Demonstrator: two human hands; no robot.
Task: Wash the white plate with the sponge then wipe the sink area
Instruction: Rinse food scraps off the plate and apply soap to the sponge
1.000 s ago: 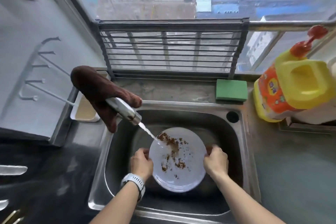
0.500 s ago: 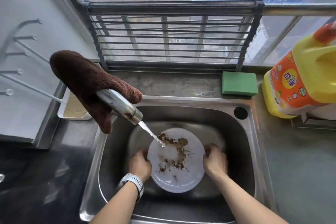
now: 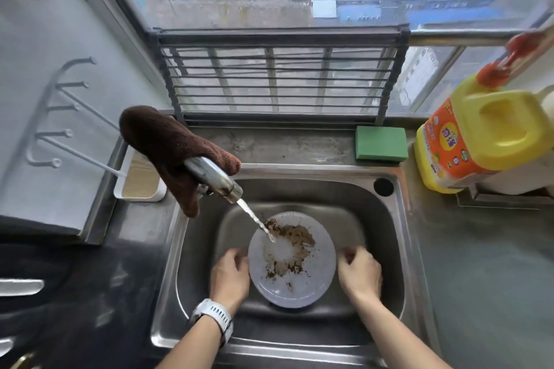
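Plate (image 3: 292,275) first: the white plate sits low in the steel sink (image 3: 398,249), held from both sides so that the stream from the faucet (image 3: 214,178) lands on its soiled middle, where brown residue is spreading into the wet patch. The left hand (image 3: 229,277), a white watch (image 3: 214,316) on its wrist, has its fingers curled round the plate's left rim; the right hand (image 3: 359,274) curls at the right rim, though whether those fingers truly clamp the edge or only touch it cannot be told. Holding both edges probably keeps the plate steady and angled under the water, a rinse before scrubbing. The green sponge (image 3: 380,144) lies untouched on the ledge behind the sink, near the yellow detergent jug (image 3: 482,135). A brown cloth (image 3: 171,144) hangs draped over the faucet, likely parked there for wiping the sink area later.
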